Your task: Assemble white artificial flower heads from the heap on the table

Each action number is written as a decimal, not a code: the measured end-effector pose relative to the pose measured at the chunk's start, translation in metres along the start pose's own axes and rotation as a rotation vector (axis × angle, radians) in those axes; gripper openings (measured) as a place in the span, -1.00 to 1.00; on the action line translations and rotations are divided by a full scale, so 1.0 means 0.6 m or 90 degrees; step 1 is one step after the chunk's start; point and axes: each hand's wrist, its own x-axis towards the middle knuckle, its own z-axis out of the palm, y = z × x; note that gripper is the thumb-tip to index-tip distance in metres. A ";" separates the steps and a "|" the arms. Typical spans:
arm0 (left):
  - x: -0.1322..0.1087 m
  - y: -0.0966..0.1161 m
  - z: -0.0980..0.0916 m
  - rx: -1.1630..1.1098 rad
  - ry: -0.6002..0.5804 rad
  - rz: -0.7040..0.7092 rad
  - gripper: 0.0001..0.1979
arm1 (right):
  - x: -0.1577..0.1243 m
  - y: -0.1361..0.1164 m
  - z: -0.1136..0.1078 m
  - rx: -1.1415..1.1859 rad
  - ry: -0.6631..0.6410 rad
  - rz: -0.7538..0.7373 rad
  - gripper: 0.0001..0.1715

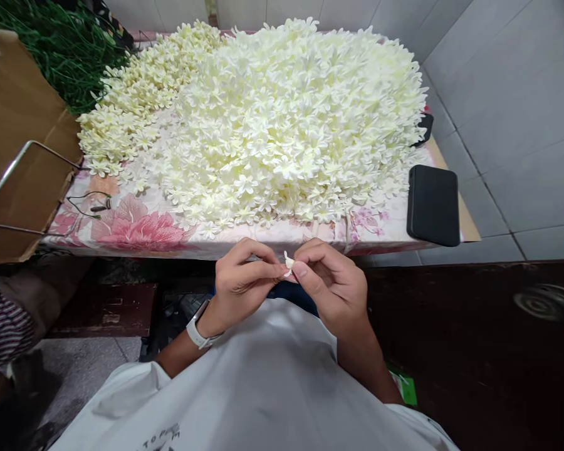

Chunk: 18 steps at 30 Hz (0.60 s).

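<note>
A small white artificial flower (289, 262) is pinched between my two hands, just in front of the table's near edge. My left hand (247, 275) is closed, its thumb and fingertips meeting at the flower's left side. My right hand (331, 279) grips the same flower from the right with thumb and forefinger; its other fingers are curled. Beyond them, a big heap of white artificial flowers (286, 125) covers much of the table. A second pile of yellower small flowers (136, 94) lies to its left.
Green artificial stems (56, 56) are bunched at the back left behind a cardboard box (23, 144) with a metal wire frame (14, 166). A black power bank (433, 205) lies on the right edge of the floral tablecloth (145, 225). Another person's striped clothing (2, 326) shows at lower left.
</note>
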 end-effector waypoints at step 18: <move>-0.005 0.008 0.002 0.123 -0.010 0.078 -0.82 | -0.006 -0.011 -0.002 -0.084 0.030 -0.016 -0.86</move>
